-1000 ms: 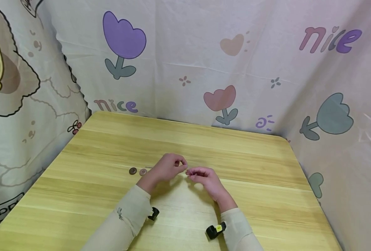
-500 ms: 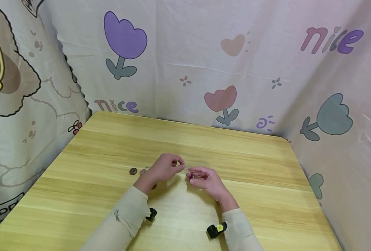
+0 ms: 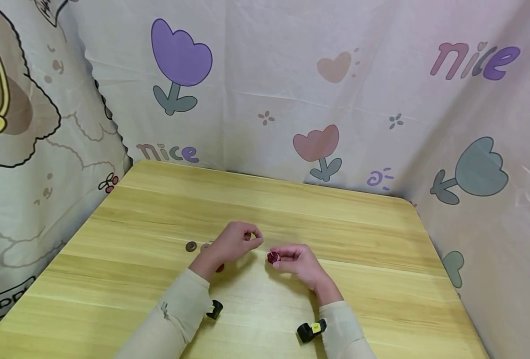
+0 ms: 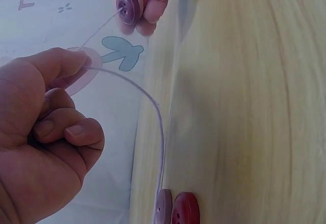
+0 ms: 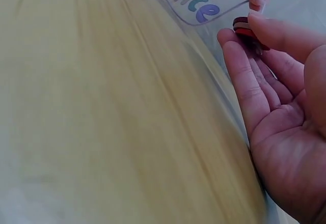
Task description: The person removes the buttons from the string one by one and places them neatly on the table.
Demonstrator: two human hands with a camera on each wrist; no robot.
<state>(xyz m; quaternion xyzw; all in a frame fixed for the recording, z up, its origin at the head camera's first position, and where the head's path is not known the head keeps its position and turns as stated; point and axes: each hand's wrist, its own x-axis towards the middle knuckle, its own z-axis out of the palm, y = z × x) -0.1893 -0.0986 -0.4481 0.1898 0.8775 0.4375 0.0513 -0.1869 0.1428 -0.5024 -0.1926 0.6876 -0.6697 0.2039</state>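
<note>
My left hand (image 3: 237, 241) pinches a thin white string (image 4: 155, 109) between thumb and index finger. From those fingertips one stretch of string runs taut to a hole in a dark red button, while the other droops towards the table. My right hand (image 3: 299, 263) holds a small stack of buttons (image 4: 131, 6) between thumb and fingers, the dark red one facing the left hand. Red and pale layers show in that stack in the right wrist view. The two hands are slightly apart above the table.
On the wooden table (image 3: 354, 239) lie a dark brown button (image 3: 191, 246), a pale brownish button (image 3: 205, 246) partly behind the left hand, and a red button (image 3: 220, 268) by the left wrist. A printed curtain (image 3: 256, 60) stands along the far edge.
My left hand has drawn slightly left, widening the gap between the hands. The right hand has dropped a little and turned, so the dark red button now shows clearly.
</note>
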